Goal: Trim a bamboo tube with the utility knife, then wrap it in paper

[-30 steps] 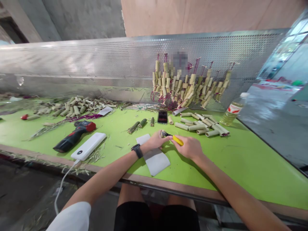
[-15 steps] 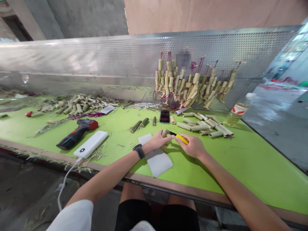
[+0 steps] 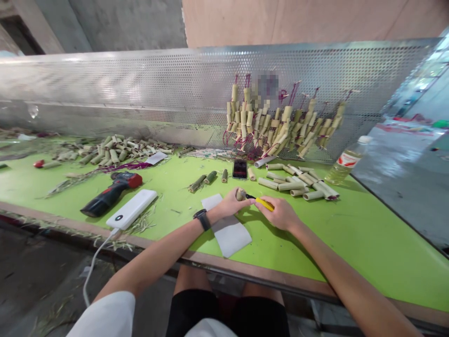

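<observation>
My left hand (image 3: 229,204), with a black watch on the wrist, is closed around a short bamboo tube (image 3: 240,194) held just above the green table (image 3: 351,234). My right hand (image 3: 280,213) grips a yellow-handled tool (image 3: 264,203) whose dark tip touches the end of that tube. Both hands meet over a white sheet (image 3: 228,229) lying on the table in front of me.
Loose bamboo tubes (image 3: 298,182) lie to the right, more (image 3: 115,152) far left, and strung bundles (image 3: 277,126) hang on the perforated metal wall. A phone (image 3: 240,168), a white power bank (image 3: 132,208), a red-black drill (image 3: 112,192) and a plastic bottle (image 3: 345,161) also sit here.
The hands stay together on the tube and tool with almost no shift. The view has moved slightly.
</observation>
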The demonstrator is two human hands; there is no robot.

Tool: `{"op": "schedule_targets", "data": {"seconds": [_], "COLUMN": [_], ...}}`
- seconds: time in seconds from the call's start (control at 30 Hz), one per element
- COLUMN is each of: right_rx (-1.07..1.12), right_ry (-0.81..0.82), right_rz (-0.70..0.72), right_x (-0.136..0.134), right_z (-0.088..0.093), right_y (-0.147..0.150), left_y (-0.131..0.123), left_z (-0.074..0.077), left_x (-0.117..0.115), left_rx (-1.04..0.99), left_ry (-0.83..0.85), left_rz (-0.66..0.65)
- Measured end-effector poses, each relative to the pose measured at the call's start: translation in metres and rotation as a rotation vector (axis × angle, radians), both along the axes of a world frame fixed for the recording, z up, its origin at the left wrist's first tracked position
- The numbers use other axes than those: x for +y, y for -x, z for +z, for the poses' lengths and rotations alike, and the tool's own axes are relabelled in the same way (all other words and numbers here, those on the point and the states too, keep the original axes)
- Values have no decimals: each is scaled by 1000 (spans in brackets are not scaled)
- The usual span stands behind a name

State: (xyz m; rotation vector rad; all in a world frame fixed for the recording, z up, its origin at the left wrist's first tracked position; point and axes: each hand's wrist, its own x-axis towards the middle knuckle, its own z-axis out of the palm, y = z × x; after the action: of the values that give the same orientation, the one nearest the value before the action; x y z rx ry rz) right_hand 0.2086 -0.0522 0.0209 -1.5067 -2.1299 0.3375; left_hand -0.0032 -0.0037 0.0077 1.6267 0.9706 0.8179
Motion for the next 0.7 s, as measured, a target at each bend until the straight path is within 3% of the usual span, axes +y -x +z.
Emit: {"op": "schedule_targets", "data": {"seconds": [0.13,0.47,0.7], "right_rx": [41,43,2], "right_ry": [53,57,0], "right_rz": [42,68,-29], "right_x": [0,0,-3], "right_z": [1,1,1], "right_y": [-1,-2,6], "left_y": [0,-1,0], "left_z": [1,-3,-7], "left_x": [0,0,6], "left_rx": [36,65,133], "left_ry": [-113,-159,-175], "left_rz": [38,32,61]}}
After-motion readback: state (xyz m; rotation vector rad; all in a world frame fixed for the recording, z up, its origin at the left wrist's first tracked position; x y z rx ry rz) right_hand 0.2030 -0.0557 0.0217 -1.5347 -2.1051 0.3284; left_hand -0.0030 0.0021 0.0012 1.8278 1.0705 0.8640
